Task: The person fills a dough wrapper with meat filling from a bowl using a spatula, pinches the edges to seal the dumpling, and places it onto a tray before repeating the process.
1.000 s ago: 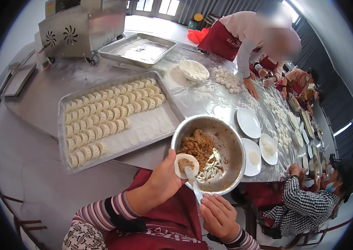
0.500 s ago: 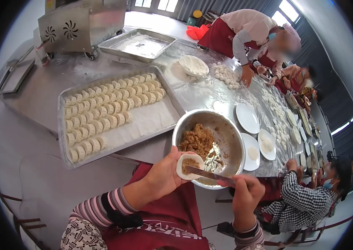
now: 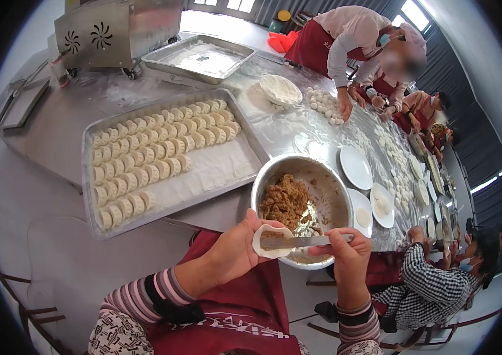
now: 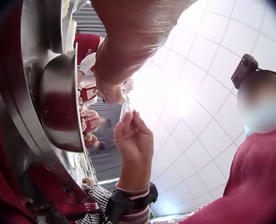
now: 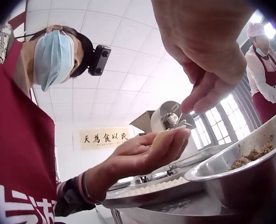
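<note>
In the head view the left hand (image 3: 233,245) holds a round dough wrapper (image 3: 272,240) with brown filling on it, the wrapper lying across the fingers. The right hand (image 3: 350,260) pinches a flat metal spatula (image 3: 310,241), its blade resting on the filling. Just beyond both hands is a metal bowl (image 3: 337,198) with a mound of brown filling (image 3: 285,201). The right wrist view shows the left hand (image 5: 145,151) cupped under the wrapper (image 5: 162,143), with the right hand (image 5: 205,51) above it.
A large tray (image 3: 221,177) of shaped dumplings (image 3: 162,168) lies left of the bowl. White plates (image 3: 356,168) stand at its right. Farther back are a floured tray (image 3: 203,59), a flour bowl (image 3: 280,90) and dough pieces (image 3: 324,106). Several people work along the table.
The right hand has risen from below the bowl to the right of the wrapper, turning the spatula nearly level. The wrapper's edge now looks more curved up around the filling.
</note>
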Tool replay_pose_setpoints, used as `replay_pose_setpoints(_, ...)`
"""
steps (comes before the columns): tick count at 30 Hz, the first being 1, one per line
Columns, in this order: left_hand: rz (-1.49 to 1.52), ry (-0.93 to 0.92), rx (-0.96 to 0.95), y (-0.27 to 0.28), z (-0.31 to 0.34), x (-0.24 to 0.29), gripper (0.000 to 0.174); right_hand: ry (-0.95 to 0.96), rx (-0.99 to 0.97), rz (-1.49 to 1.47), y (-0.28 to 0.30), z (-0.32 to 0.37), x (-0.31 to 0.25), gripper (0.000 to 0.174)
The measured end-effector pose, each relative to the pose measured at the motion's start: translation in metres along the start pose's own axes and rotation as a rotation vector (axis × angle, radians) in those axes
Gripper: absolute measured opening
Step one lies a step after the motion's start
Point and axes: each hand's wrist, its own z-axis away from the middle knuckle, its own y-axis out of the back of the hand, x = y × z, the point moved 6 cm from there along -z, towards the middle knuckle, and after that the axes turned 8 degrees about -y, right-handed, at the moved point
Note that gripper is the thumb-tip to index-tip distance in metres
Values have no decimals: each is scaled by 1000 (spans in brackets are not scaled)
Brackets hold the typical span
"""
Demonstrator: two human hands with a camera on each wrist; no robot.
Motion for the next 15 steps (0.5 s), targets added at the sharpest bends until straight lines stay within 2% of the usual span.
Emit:
replay_pose_setpoints(5, -10, -95, 88, 15, -2, 8, 65, 132, 122, -54, 14, 6, -13, 16)
replay_pose_setpoints(7, 43, -133, 115, 14, -2, 13, 63, 516, 199, 268, 5, 27, -26, 16)
replay_pose_setpoints(8, 43, -134, 112, 14, -3, 14, 63, 519, 199, 269, 1, 30, -23, 16)
replay_pose_setpoints(11, 100, -184, 106, 14, -4, 13, 61, 1071, 8, 861, -48, 62, -24, 15)
replay_pose_setpoints(15, 152, -242, 110, 16, -3, 13, 60, 1142, -137, 1075, -74, 80, 3, 13)
